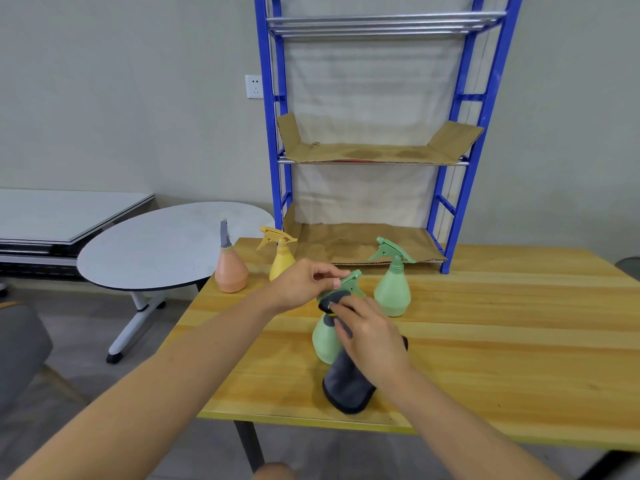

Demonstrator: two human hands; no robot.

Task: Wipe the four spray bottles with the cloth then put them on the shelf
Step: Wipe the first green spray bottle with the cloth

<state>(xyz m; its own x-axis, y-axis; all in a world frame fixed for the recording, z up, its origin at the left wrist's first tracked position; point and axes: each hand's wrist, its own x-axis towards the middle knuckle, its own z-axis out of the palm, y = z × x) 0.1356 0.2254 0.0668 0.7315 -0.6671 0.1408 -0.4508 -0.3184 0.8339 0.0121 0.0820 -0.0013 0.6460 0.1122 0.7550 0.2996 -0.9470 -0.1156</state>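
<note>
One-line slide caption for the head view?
Left hand steadies green plastic spray bottle; right hand wipes it with dark grey cloth.

Both forearms are bare to the frame edge, each hand ungloved, no sleeves showing.

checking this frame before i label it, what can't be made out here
- Near green bottle, head view: its neck and right side are covered by the right hand and the dark cloth.
- Its trigger head: partly behind the left hand, whose fingers pinch it.
- Yellow bottle: its lower body is hidden by the left hand.
- Blue shelf: its top is cut off by the upper frame edge.
- Labels or dirt on any bottle: too small to tell.
</note>
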